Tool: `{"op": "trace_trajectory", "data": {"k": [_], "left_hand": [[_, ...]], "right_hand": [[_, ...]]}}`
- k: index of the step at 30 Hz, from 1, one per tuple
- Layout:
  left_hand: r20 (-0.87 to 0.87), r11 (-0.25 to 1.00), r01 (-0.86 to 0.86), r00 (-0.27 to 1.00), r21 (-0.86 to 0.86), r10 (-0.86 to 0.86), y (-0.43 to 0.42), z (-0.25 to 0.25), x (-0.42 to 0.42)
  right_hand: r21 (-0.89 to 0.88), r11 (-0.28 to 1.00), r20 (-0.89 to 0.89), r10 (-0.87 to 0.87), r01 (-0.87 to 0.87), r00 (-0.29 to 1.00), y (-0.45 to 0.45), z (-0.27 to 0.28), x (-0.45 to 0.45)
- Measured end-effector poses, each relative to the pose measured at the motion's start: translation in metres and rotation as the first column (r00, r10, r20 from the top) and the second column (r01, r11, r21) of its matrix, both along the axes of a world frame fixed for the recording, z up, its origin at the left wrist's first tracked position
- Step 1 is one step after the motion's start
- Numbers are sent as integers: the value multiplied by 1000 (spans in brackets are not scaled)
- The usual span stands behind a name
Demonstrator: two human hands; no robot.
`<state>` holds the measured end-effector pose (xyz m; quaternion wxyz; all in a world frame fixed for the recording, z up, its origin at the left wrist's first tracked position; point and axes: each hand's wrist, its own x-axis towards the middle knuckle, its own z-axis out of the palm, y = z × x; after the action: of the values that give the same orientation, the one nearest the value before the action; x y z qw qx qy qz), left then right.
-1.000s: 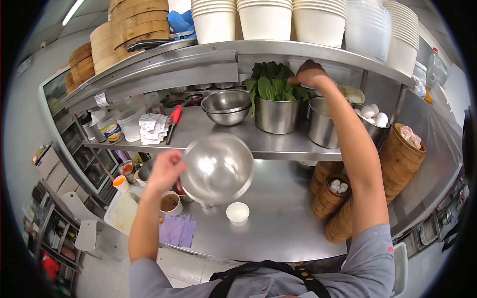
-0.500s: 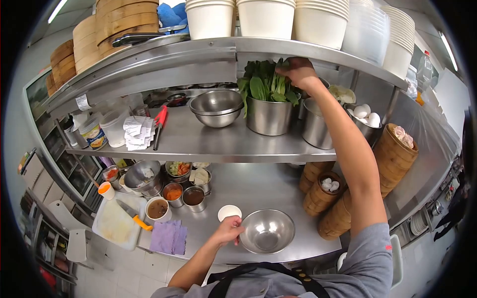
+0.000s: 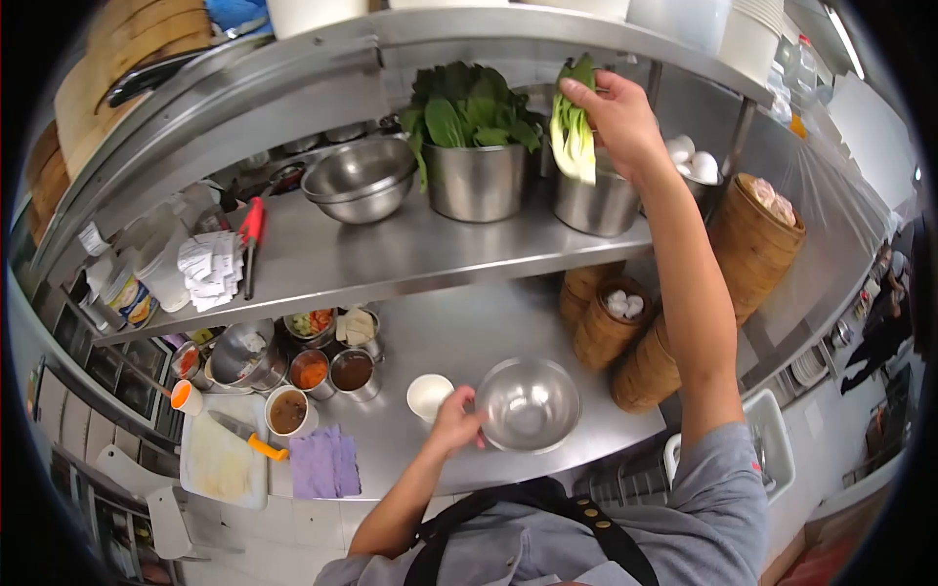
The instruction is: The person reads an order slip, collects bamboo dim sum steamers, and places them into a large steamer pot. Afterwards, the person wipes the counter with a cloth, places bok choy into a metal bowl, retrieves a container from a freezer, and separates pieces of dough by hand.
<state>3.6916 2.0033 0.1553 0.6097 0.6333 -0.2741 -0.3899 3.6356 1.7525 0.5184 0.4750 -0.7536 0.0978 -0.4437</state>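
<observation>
My right hand [image 3: 616,107] is raised over the middle shelf, closed on a piece of leafy greens [image 3: 573,127] whose pale stalks hang down. Left of it stands a steel pot [image 3: 477,182] full of dark green leaves [image 3: 469,109]. Another steel pot [image 3: 598,200] is just below the held greens. Down on the counter, my left hand [image 3: 457,422] is at the left rim of a steel bowl [image 3: 530,404]; its fingers are partly apart, and whether they touch the rim is unclear. A small white bowl [image 3: 430,397] sits beside this hand.
Two nested steel bowls [image 3: 360,181] and a red-handled tool [image 3: 252,223] lie on the shelf [image 3: 391,269]. Bamboo steamers [image 3: 645,376] stand at the right. At the left are a purple cloth [image 3: 324,463], a cutting board [image 3: 223,459] with a knife, and several ingredient containers.
The steel bowl has come down onto the counter. My right hand has pulled greens out of the pot and moved right with them. The view has shifted.
</observation>
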Motion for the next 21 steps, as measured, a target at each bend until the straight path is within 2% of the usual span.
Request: {"op": "trace_trajectory", "data": {"k": [1,3,4,5,7,8,9,11,12,14,15,16,17,18,19,20,21], "left_hand": [[44,1000,3,999,-25,-2,-3,15,4],[46,993,-12,999,-121,17,-8,54,7],[51,983,6,999,-186,4,-9,67,10],[43,970,0,999,-242,11,-12,79,11],[26,948,-10,999,-317,19,-17,98,14],[16,942,-13,1000,-335,20,-19,104,14],[-6,950,-17,1000,-312,15,-20,108,14],[63,942,-7,998,-336,30,-19,110,13],[49,947,-17,998,-320,35,-18,107,13],[70,968,35,997,-248,-18,-15,104,14],[70,970,29,997,-243,-12,-13,103,14],[72,965,36,997,-261,-17,-13,101,14],[73,959,43,997,-281,-23,-11,99,13],[76,959,39,997,-281,-18,-10,98,14],[75,951,49,997,-305,-27,-8,97,14],[75,943,57,997,-329,-34,-6,97,15],[77,941,50,997,-336,-26,-4,98,16]], "right_hand": [[-12,999,-45,49,-49,998,20,-7,-14],[-154,981,-226,80,-116,971,21,-30,-26],[-152,977,-239,110,-149,965,36,-40,-33],[-227,959,-296,99,-171,950,32,-57,-34],[-266,919,-528,112,-290,842,41,-80,-43],[-296,917,-606,37,-268,795,49,-87,-48],[-267,925,-623,48,-270,781,49,-92,-51],[-526,841,-404,-119,-124,907,41,-94,-55],[-455,888,-416,-148,-64,897,39,-85,-56],[-664,747,-243,-254,31,936,25,-70,-59],[-668,724,-211,-407,173,889,26,-58,-59],[-691,687,-285,-546,226,788,33,-32,-60],[-718,637,-167,-550,282,818,21,-26,-58],[-747,569,-194,-682,345,705,14,-19,-61],[-749,561,-301,-762,353,573,-6,-10,-57],[-770,577,-407,-773,273,486,-40,-6,-54],[-774,573,-400,-773,270,493,-54,-5,-53]]}}
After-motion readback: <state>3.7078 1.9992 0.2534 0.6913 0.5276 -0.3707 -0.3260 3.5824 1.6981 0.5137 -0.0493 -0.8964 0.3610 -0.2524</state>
